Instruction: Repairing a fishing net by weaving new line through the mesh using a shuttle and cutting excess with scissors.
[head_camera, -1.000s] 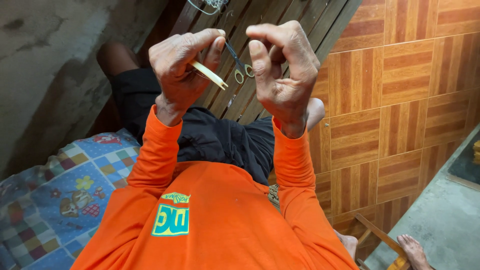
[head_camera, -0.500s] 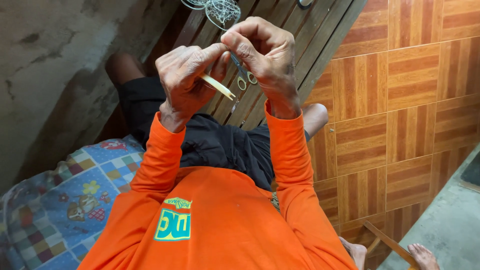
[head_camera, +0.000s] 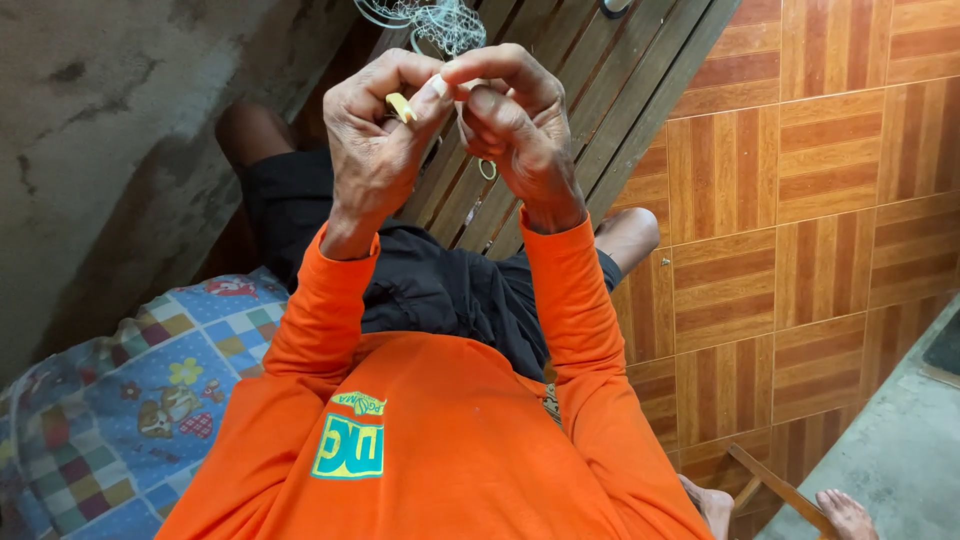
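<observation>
Left hand (head_camera: 375, 150): clenched, thumb and forefinger pinching a small yellow sliver (head_camera: 401, 106), apparently a flat netting needle. Right hand (head_camera: 515, 125): fingers curled and meeting the left fingertips; appears to pinch a fine line, too thin to confirm.

Just beyond both hands: a tangle of pale net twine (head_camera: 440, 20), hanging against the dark wooden slats (head_camera: 590, 90). A small metal ring (head_camera: 487, 169) shows just under the right hand, in front of the slats.

Handling, judged: sliver light, stiff, narrow; likely slippery at the flat faces, so take it near mid-length between fingertip pads. Twine very light, limp, prone to snag and knot; hold close to the working point, keep tension low.

Nearer than the hands: orange long sleeves (head_camera: 560, 300), black shorts (head_camera: 440, 290). To the left hand's side, a patterned blanket (head_camera: 120, 420); to the right, tiled wood-pattern floor (head_camera: 800, 200). Far lower right: another person's bare foot (head_camera: 845, 513) by a wooden stick (head_camera: 780, 490), well apart. Nothing obstructs the hands.
</observation>
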